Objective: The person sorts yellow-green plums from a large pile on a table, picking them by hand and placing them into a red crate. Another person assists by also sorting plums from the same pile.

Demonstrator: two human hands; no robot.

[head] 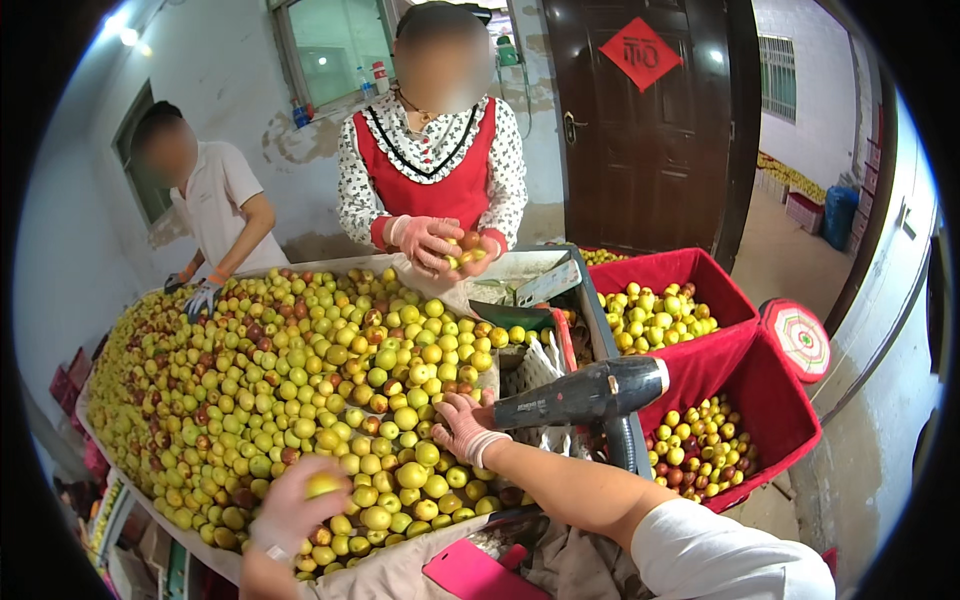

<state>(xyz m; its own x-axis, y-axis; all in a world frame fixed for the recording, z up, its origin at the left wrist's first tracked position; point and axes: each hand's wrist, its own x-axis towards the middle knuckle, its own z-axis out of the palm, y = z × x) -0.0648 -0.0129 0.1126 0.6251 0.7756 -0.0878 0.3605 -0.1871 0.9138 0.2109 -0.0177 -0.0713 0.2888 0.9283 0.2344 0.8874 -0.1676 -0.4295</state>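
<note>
A large heap of yellow-green and brown-blotched fruit, likely fresh jujubes, covers the cloth-lined sorting table before me. At the near side, my left hand is gloved and blurred by motion, its fingers curled around a yellow-green jujube. My right hand, in a pale glove, reaches to the heap's right edge with fingers spread on the fruit. Just beside that wrist lies a black hair dryer, its nozzle near the back of the hand. A white plastic basket, partly hidden, sits behind the dryer.
Across the table, a person's gloved hands hold several jujubes; another person's gloved hand reaches in at far left. Red-lined bins holding jujubes stand at right, by a round stool. A pink phone case lies at the near edge.
</note>
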